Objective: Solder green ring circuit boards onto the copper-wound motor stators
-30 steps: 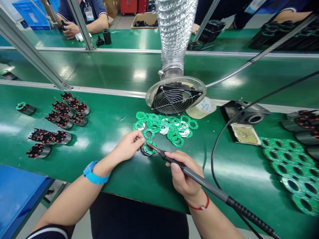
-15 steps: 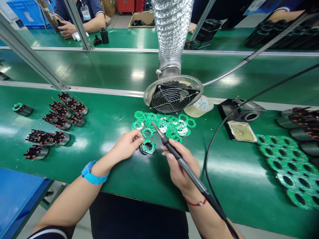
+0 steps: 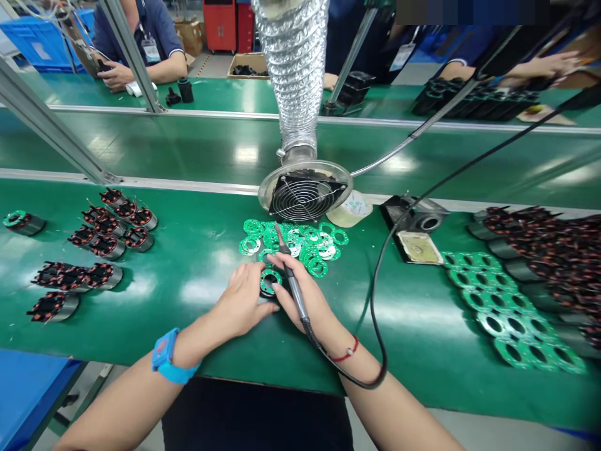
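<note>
My left hand (image 3: 241, 300) rests on the green bench with its fingers pressed against a small wound stator capped by a green ring board (image 3: 270, 280). My right hand (image 3: 305, 299) is closed round a black soldering iron (image 3: 292, 279), which stands almost upright with its tip pointing away over a pile of green ring boards (image 3: 293, 241). The fingertips of that hand touch the right side of the same stator. Both hands flank the part closely. The iron's black cord (image 3: 375, 313) loops off to the right.
A fume fan on a foil duct (image 3: 303, 191) hangs behind the pile. Wound stators (image 3: 107, 228) lie at left, more stators (image 3: 539, 241) and ring boards (image 3: 507, 313) at right. An iron stand with sponge (image 3: 417, 238) sits right of centre. People work across the conveyor (image 3: 141, 56).
The iron swung from lying across the stator to standing nearly upright in my right hand. Both hands closed in on the stator, and the view shifted towards the right.
</note>
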Demonstrator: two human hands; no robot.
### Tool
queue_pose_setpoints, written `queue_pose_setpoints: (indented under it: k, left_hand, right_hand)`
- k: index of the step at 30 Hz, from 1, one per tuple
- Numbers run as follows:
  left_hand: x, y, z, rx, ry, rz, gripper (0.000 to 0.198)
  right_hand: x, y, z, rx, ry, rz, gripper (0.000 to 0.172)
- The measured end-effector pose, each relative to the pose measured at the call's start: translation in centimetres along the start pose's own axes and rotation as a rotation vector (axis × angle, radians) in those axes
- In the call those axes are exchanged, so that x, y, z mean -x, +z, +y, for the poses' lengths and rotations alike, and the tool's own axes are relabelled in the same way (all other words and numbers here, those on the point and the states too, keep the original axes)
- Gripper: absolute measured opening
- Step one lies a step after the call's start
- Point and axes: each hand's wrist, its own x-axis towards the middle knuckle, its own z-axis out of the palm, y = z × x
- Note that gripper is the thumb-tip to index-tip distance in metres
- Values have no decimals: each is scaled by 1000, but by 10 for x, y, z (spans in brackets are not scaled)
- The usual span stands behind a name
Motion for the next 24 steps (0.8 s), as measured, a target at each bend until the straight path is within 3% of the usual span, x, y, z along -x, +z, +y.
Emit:
queue_pose_setpoints:
  k: [4, 16, 24]
  left_hand:
    - [-5, 13, 2, -41, -7, 67, 46]
    - [-9, 25, -7, -13, 21, 249, 43]
    - [-15, 25, -15, 50, 180, 275, 44]
  right_hand:
    - [-1, 1, 1, 14, 18, 39, 46]
    - [14, 7, -3, 229, 28, 253, 36]
    - [15, 13, 0, 366, -71, 277, 39]
